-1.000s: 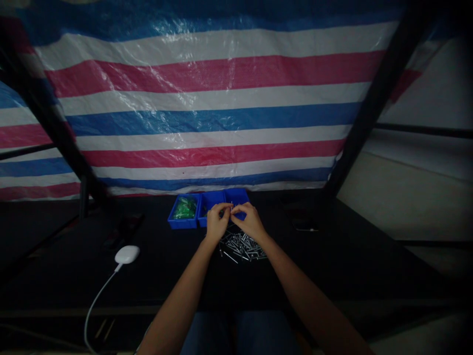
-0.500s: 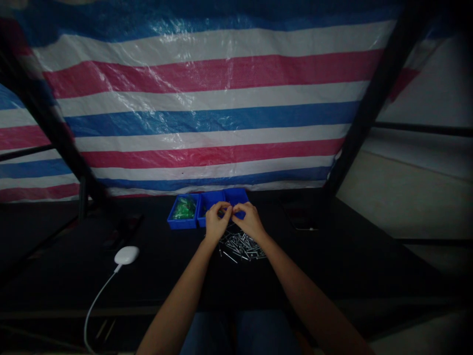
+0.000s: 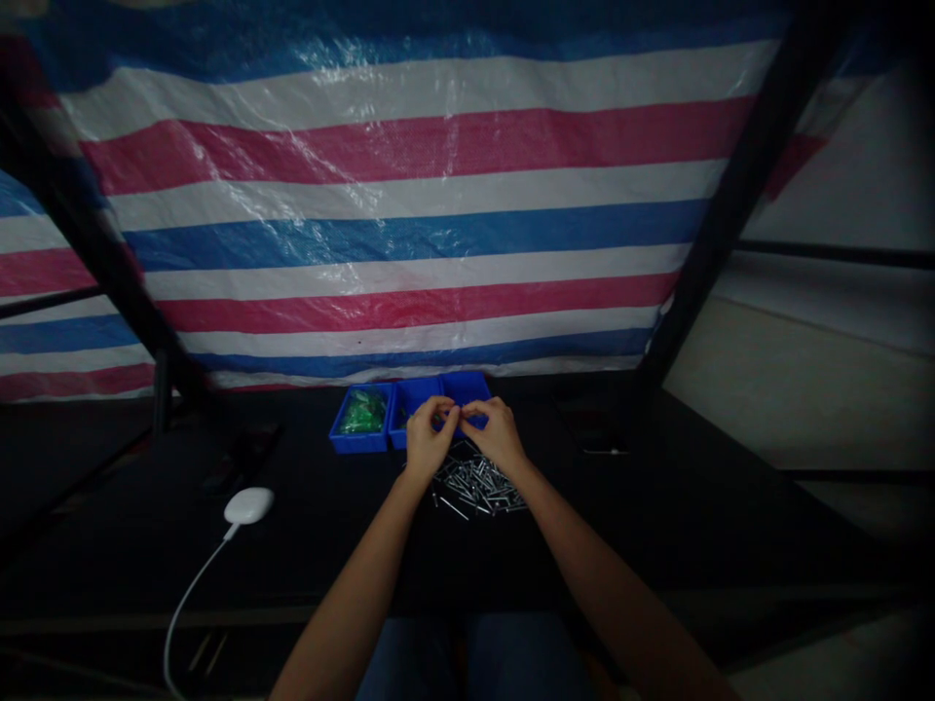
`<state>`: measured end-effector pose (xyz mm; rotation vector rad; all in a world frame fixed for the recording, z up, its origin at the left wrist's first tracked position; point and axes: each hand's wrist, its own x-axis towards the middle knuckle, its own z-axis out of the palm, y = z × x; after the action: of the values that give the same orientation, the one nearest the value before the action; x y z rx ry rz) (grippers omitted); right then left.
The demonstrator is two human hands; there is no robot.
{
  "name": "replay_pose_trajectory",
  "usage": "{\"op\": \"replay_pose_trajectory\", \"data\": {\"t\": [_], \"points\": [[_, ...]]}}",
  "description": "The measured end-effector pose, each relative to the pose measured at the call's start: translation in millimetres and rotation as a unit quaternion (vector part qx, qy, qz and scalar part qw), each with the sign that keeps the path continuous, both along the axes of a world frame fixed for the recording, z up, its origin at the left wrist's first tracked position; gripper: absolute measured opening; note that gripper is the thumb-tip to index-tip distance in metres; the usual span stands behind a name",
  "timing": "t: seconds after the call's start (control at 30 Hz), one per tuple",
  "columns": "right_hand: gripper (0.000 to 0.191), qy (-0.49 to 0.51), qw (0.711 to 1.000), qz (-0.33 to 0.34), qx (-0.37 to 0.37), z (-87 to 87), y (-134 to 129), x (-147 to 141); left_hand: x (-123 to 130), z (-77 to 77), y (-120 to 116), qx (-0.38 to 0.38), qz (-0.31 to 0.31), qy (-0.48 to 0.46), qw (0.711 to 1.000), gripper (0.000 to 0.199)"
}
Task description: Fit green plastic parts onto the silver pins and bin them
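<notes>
My left hand (image 3: 429, 440) and my right hand (image 3: 496, 435) meet fingertip to fingertip over the front of the blue bins. Thumb and forefinger of each are pinched together; whatever is between them is too small to make out. Behind the hands stand a middle blue bin (image 3: 416, 391) and a right blue bin (image 3: 467, 383), partly covered by the fingers. The left blue bin (image 3: 360, 444) holds green items in clear plastic (image 3: 363, 412). Just below the hands lies a loose pile of metal screws or pins (image 3: 478, 485) on the black table (image 3: 328, 545).
A white rounded device (image 3: 249, 505) with a white cable lies at the left. Dark flat objects rest at the left (image 3: 244, 453) and right (image 3: 600, 433). Behind the table hangs a striped sheet (image 3: 424, 234) between slanted black posts.
</notes>
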<state>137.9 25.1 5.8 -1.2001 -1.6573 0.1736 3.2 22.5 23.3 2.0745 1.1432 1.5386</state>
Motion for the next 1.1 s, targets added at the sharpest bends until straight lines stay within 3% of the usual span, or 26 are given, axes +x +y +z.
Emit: {"op": "replay_pose_trajectory", "data": {"t": [0.47,0.8,1.1], "points": [[0.014,0.086,0.996,-0.002,0.009,0.8,4.3,10.1,-5.7,-5.3,10.1,0.014,0.038,0.019,0.999,0.019],[0.022,0.187,0.981,0.054,-0.025,-1.0,10.2,11.5,-7.3,-5.6,10.3,0.056,0.063,0.078,0.993,0.015],[0.017,0.244,0.961,0.123,-0.047,5.6,4.7,6.5,-8.9,-6.5,11.4,0.06,0.074,0.101,0.99,0.016]]}}
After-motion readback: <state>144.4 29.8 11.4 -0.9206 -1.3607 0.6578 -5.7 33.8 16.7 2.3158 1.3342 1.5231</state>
